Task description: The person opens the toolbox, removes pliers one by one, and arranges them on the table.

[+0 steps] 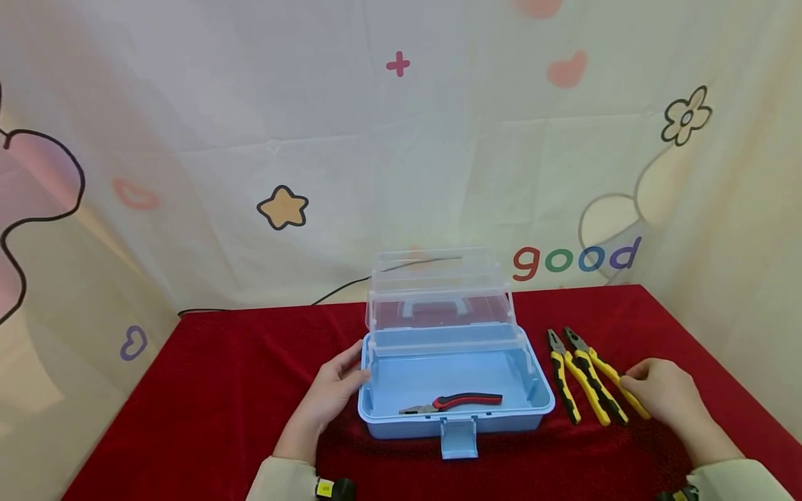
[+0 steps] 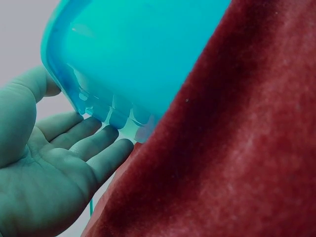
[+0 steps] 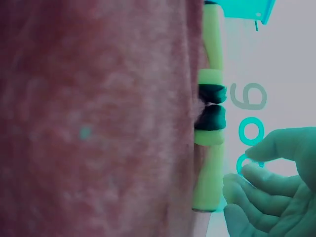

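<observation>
My left hand holds the left side of a light blue toolbox, with the thumb over its rim and fingers along the outer wall. In the left wrist view, the thumb meets the toolbox rim. The clear lid stands raised. Inside the box lie pliers with red and black handles. Right of it are two yellow and black pliers, a left pair and a right pair. My right hand has loosely bent fingers beside the right pair's outer handle, thumb apart from the index finger.
A dark red cloth covers the table. The toolbox's front latch hangs down. Behind the table hangs a pale printed curtain, with a thin black cable along its foot.
</observation>
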Demonstrator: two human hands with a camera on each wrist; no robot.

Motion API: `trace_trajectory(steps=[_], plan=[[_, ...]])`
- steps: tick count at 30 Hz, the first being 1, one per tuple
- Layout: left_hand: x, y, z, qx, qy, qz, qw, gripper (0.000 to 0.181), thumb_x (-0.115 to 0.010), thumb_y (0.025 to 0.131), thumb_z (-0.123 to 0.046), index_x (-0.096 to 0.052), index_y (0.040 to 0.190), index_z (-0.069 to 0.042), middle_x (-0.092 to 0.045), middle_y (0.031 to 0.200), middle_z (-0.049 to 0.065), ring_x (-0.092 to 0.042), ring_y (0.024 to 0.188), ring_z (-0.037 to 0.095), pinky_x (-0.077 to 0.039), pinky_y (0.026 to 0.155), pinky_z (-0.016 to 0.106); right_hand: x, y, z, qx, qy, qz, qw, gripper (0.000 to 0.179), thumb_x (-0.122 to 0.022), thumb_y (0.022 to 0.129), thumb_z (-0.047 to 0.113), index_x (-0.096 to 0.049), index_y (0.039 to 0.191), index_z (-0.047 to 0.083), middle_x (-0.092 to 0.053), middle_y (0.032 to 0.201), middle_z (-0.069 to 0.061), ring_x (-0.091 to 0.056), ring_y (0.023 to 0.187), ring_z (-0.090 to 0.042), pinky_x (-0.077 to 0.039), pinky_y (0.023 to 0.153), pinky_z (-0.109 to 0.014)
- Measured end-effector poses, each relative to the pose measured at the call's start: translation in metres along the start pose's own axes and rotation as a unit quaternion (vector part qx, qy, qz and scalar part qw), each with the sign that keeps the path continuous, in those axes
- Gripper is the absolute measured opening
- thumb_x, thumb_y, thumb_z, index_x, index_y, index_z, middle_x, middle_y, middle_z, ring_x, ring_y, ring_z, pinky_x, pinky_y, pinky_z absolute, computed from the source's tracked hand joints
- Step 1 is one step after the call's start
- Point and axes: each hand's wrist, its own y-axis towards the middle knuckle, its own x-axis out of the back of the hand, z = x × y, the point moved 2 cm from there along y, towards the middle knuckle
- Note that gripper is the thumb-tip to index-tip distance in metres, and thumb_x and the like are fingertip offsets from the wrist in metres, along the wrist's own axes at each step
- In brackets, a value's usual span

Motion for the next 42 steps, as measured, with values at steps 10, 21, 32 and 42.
trace_trajectory(steps=[10, 21, 32, 42], plan=[[0.0, 0.0, 0.0, 0.003, -0.01, -0.001, 0.9999, 0.056, -0.058, 0.092, -0.013, -0.039, 0.145, -0.016, -0.042, 0.147, 0.009, -0.049, 0.128, 0.03, -0.046, 0.098, 0.044, 0.0, 0.001, 0.006, 0.007, -0.003, 0.026, 0.9996, 0.058, -0.065, 0.084, 0.035, -0.056, 0.11, -0.016, -0.063, 0.097, -0.027, -0.057, 0.079, -0.026, -0.052, 0.059, -0.032], [-0.001, 0.002, 0.001, 0.005, 0.009, 0.0, 0.9999, 0.058, -0.058, 0.092, -0.015, -0.037, 0.146, -0.017, -0.041, 0.148, 0.009, -0.049, 0.128, 0.031, -0.046, 0.099, 0.043, -0.007, 0.002, 0.006, 0.019, -0.02, 0.037, 0.9989, 0.069, -0.073, 0.077, 0.041, -0.054, 0.111, -0.017, -0.062, 0.095, -0.025, -0.055, 0.079, -0.026, -0.053, 0.067, -0.038], [-0.001, 0.001, 0.0, -0.003, -0.007, -0.001, 1.0, 0.057, -0.057, 0.092, -0.011, -0.038, 0.145, -0.013, -0.041, 0.148, 0.01, -0.049, 0.128, 0.031, -0.046, 0.099, 0.044, -0.011, 0.006, 0.005, 0.031, -0.032, 0.052, 0.9977, 0.072, -0.076, 0.075, 0.037, -0.052, 0.114, -0.019, -0.059, 0.105, -0.033, -0.057, 0.088, -0.036, -0.053, 0.074, -0.047], [0.0, 0.002, 0.002, -0.005, 0.0, 0.005, 1.0, 0.059, -0.057, 0.092, -0.012, -0.035, 0.147, -0.012, -0.038, 0.15, 0.012, -0.046, 0.131, 0.032, -0.044, 0.1, 0.044, -0.011, 0.006, 0.009, 0.029, -0.039, 0.06, 0.997, 0.067, -0.075, 0.077, 0.029, -0.051, 0.116, -0.02, -0.056, 0.109, -0.036, -0.055, 0.092, -0.039, -0.053, 0.078, -0.05]])
